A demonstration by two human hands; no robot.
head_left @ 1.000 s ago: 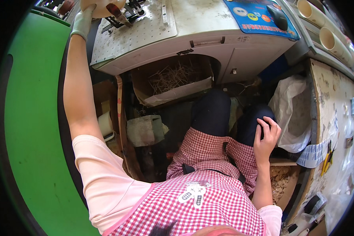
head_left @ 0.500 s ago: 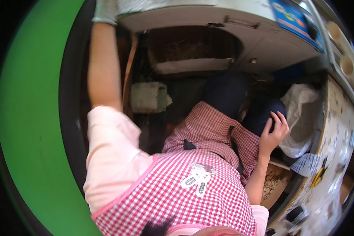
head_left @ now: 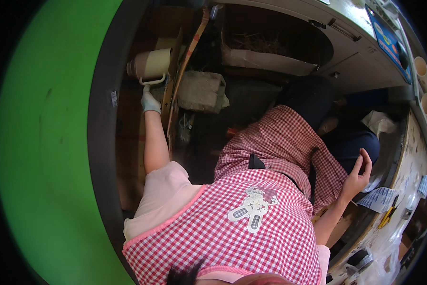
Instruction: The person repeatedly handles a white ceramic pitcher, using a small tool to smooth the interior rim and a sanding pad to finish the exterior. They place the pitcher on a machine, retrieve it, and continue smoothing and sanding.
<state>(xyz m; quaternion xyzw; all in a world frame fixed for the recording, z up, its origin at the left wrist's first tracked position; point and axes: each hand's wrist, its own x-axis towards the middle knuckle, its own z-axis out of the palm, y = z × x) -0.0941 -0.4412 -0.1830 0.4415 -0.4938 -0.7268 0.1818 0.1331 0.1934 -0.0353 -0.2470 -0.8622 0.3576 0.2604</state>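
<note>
My left hand (head_left: 150, 99), in a pale glove, reaches down at the far left with its fingers at the handle of a cream jug (head_left: 157, 64). The jug looks like a vacuum flask: it lies tilted on its side, with a brownish narrower end to the left and the handle facing me. Exactly how the fingers wrap the handle is hard to see. My bare right hand (head_left: 358, 176) hovers by my right knee, fingers loosely stretched and holding nothing.
A long taped strip (head_left: 187, 59) and a greyish block-shaped package (head_left: 201, 92) stand beside the jug. Beyond is a box of straw-like scraps (head_left: 265, 59). A white machine housing (head_left: 356, 66) spans the top; a worn table edge (head_left: 403, 161) with a yellow cutter (head_left: 388, 216) is at right.
My left hand has come down from the white surface to the jug's handle, which is now in view. My right hand has lifted slightly off my knee. The view has shifted left.
</note>
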